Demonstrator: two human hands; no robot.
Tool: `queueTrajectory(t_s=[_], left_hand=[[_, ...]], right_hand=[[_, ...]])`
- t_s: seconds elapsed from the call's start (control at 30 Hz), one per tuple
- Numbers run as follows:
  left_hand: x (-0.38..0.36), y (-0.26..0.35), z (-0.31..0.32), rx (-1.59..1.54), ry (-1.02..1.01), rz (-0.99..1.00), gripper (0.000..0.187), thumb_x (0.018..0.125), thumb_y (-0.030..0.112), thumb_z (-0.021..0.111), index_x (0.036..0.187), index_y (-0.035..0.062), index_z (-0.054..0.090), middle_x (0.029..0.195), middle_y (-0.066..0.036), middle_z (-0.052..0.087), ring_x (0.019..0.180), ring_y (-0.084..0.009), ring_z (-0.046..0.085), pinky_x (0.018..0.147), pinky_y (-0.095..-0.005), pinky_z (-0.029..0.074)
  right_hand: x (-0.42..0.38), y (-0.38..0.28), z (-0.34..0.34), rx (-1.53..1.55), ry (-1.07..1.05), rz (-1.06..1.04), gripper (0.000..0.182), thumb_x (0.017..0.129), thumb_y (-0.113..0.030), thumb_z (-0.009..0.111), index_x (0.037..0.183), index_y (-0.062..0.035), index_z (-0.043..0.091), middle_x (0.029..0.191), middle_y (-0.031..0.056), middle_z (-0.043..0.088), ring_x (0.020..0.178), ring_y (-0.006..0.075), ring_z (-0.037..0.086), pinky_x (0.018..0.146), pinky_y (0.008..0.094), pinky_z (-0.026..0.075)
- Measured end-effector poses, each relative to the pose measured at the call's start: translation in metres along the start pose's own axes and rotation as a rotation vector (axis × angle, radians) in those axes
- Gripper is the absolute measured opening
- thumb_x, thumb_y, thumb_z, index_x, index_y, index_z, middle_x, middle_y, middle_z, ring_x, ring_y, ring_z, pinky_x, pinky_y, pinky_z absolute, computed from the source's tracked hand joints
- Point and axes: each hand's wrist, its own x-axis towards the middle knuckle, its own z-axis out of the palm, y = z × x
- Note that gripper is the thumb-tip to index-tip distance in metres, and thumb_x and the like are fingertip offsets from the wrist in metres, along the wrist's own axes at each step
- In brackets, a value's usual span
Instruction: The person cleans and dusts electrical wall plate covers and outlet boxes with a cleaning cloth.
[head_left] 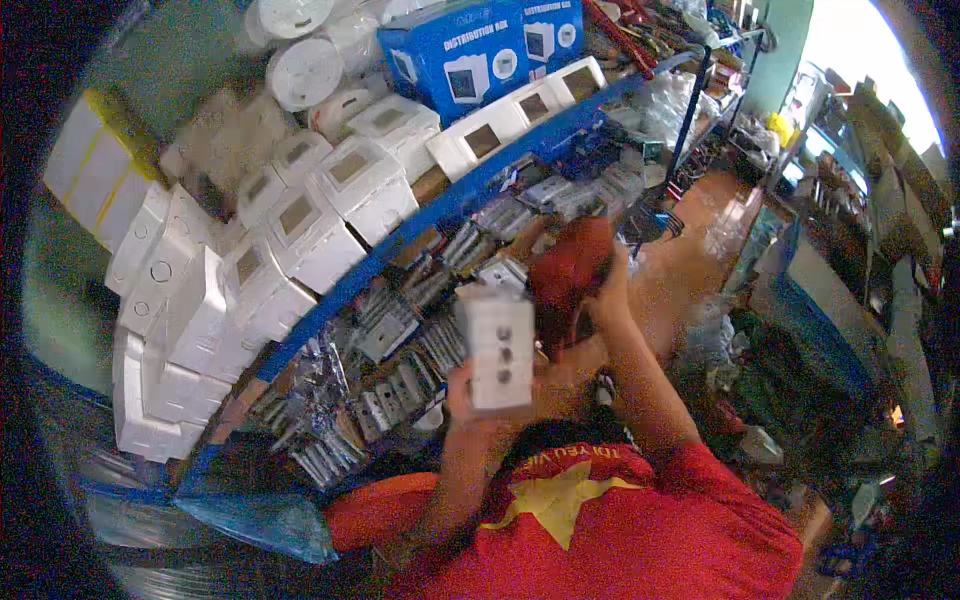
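Neither my left hand nor my right hand shows in the head view. Below me is a person in a red shirt with a yellow star [575, 520]. Both of this person's arms are raised toward the shelves. The person's hand on the left [470, 400] holds up a white socket box [498, 345] with round holes in its face. Their other hand [608, 290] grips a red cap [568, 272]. The box is blurred.
A blue-edged shelf [440, 205] carries stacked white enclosure boxes [300, 235] and a blue distribution box carton [470, 50]. The lower shelf holds bagged switch plates [390, 390]. A blue plastic bag [260, 520] lies at the lower left. An aisle floor [700, 250] runs to the right.
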Motion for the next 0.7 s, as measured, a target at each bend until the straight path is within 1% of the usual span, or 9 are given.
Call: queueTrajectory(t_s=[0.1,0.17,0.23,0.3,0.33,0.43,0.57,0.63,0.7], left_hand=[[-0.005,-0.023,-0.004,-0.103,0.256,0.042,0.06,0.078,0.041,0.048,0.122,0.0012,0.039,0.109,-0.017,0.054,0.092,-0.0331,0.057,0.068,-0.0468,0.051],[-0.001,-0.022,-0.023,-0.093,0.274,-0.015,0.057,0.078,0.04,0.048,0.119,0.0008,0.044,0.106,-0.014,0.057,0.091,-0.0285,0.058,0.072,-0.043,0.051],[0.006,-0.015,-0.02,-0.082,0.183,-0.093,0.056,0.077,0.04,0.048,0.117,0.001,0.047,0.105,-0.013,0.058,0.092,-0.0256,0.059,0.073,-0.0409,0.051],[-0.013,-0.003,0.018,0.236,0.289,0.122,0.057,0.076,0.04,0.048,0.118,0.001,0.046,0.108,-0.014,0.057,0.091,-0.0268,0.059,0.071,-0.0421,0.051],[-0.018,0.004,0.038,-0.047,0.146,0.055,0.058,0.077,0.04,0.047,0.119,0.0008,0.044,0.11,-0.014,0.056,0.092,-0.0281,0.059,0.074,-0.0441,0.051],[-0.031,0.013,0.013,-0.021,0.027,-0.038,0.059,0.076,0.04,0.047,0.12,0.001,0.043,0.11,-0.014,0.056,0.097,-0.0288,0.057,0.079,-0.0444,0.049],[-0.03,-0.006,0.017,0.053,0.499,0.202,0.052,0.076,0.041,0.051,0.113,0.0035,0.049,0.106,-0.012,0.058,0.09,-0.0239,0.059,0.076,-0.0358,0.05],[-0.041,-0.002,0.027,-0.075,0.428,0.11,0.052,0.077,0.045,0.052,0.108,0.0043,0.052,0.099,-0.01,0.059,0.085,-0.0219,0.058,0.072,-0.0343,0.049],[-0.05,0.002,0.048,0.209,0.408,0.189,0.047,0.078,0.041,0.051,0.106,0.0042,0.053,0.095,-0.009,0.061,0.079,-0.0229,0.06,0.069,-0.0346,0.05]], right_hand=[[-0.057,-0.008,0.02,0.224,0.069,0.222,0.047,0.087,-0.041,0.043,0.116,-0.0045,0.048,0.104,0.0116,0.056,0.092,0.0224,0.056,0.081,0.0375,0.045],[-0.06,-0.001,0.044,-0.185,0.021,-0.035,0.047,0.081,-0.033,0.051,0.117,-0.0027,0.046,0.108,0.0141,0.052,0.098,0.0266,0.05,0.085,0.0369,0.04],[-0.063,0.008,0.066,-1.19,-0.098,-0.663,0.065,0.07,-0.02,0.066,0.124,-0.0001,0.037,0.125,0.0198,0.038,0.119,0.0343,0.036,0.1,0.0357,0.027],[-0.051,0.0,0.062,-1.197,-0.146,-0.549,0.057,0.066,-0.016,0.064,0.116,0.0009,0.043,0.118,0.0212,0.043,0.112,0.0367,0.04,0.096,0.0377,0.03],[-0.04,-0.007,0.059,-1.197,-0.171,-0.489,0.054,0.064,-0.014,0.063,0.113,0.0014,0.046,0.114,0.0218,0.045,0.109,0.0379,0.041,0.094,0.0387,0.032],[-0.031,-0.027,0.071,-1.251,-0.106,-0.391,0.048,0.063,-0.013,0.062,0.108,0.0017,0.051,0.107,0.0223,0.05,0.105,0.0398,0.045,0.094,0.04,0.033],[-0.05,-0.004,0.075,-1.164,-0.207,-0.648,0.074,0.049,-0.009,0.066,0.117,0.0045,0.041,0.122,0.0223,0.04,0.115,0.0394,0.036,0.099,0.0443,0.027],[-0.06,0.024,0.077,-1.132,-0.242,-0.621,0.074,0.053,-0.009,0.066,0.12,0.0041,0.037,0.125,0.0229,0.036,0.115,0.0402,0.036,0.099,0.0428,0.028],[-0.067,0.027,0.075,-1.17,-0.219,-0.55,0.066,0.058,-0.009,0.064,0.119,0.002,0.039,0.122,0.023,0.041,0.112,0.039,0.04,0.097,0.0408,0.032]])
